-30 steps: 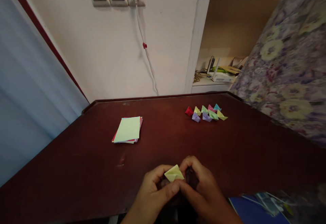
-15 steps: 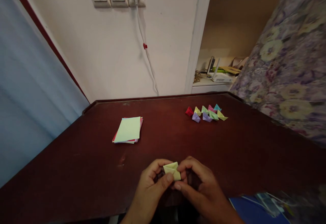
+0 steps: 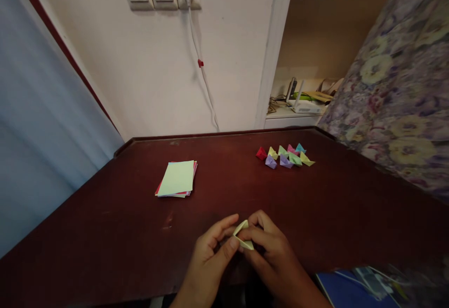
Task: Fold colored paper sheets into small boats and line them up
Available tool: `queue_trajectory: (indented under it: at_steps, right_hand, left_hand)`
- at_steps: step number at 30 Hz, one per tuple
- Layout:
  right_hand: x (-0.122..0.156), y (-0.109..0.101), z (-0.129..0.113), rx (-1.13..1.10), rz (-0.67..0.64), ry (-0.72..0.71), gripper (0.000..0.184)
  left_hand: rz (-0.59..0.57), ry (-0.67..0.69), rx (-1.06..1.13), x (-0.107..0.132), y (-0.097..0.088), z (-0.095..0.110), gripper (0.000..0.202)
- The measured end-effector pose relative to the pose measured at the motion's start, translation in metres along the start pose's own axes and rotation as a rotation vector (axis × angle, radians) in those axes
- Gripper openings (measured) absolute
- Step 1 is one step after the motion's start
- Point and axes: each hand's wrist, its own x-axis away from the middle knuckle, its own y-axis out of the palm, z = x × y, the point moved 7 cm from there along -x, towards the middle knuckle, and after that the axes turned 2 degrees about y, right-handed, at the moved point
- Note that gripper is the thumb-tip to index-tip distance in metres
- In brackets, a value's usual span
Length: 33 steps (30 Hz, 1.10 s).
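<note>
A: Surface?
B: Dark wood table [image 3: 105, 233], white wall [image 3: 147, 74] behind. Near side of paper stack [image 3: 176, 178]: left hand [image 3: 210, 259] and right hand [image 3: 275, 256] both pinch yellow folded piece [image 3: 243, 237].
A: Unclear?
B: Blue item [image 3: 342, 289] cut off, blurred.

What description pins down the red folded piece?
On the dark wooden table, look toward the far right, where small folded paper pieces lie clustered. The red folded piece sits at the cluster's left end, the only red among yellow, green, purple, pink and blue ones.
</note>
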Motion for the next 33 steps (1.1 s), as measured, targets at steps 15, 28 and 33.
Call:
queue_trajectory:
  at_steps: [15,28,33]
  right_hand:
    - [-0.003,-0.005,0.012,-0.14,0.105,0.08,0.015]
    - [0.002,0.0,0.014,-0.264,0.117,0.136,0.033]
    - [0.004,0.004,0.022,-0.409,0.142,0.252,0.042]
  left_hand:
    - [-0.076,-0.094,0.119,0.002,0.013,-0.002,0.047]
    - [0.077,-0.002,0.025,-0.005,-0.008,-0.004,0.041]
    - [0.089,-0.008,-0.015,-0.002,-0.003,0.001,0.042]
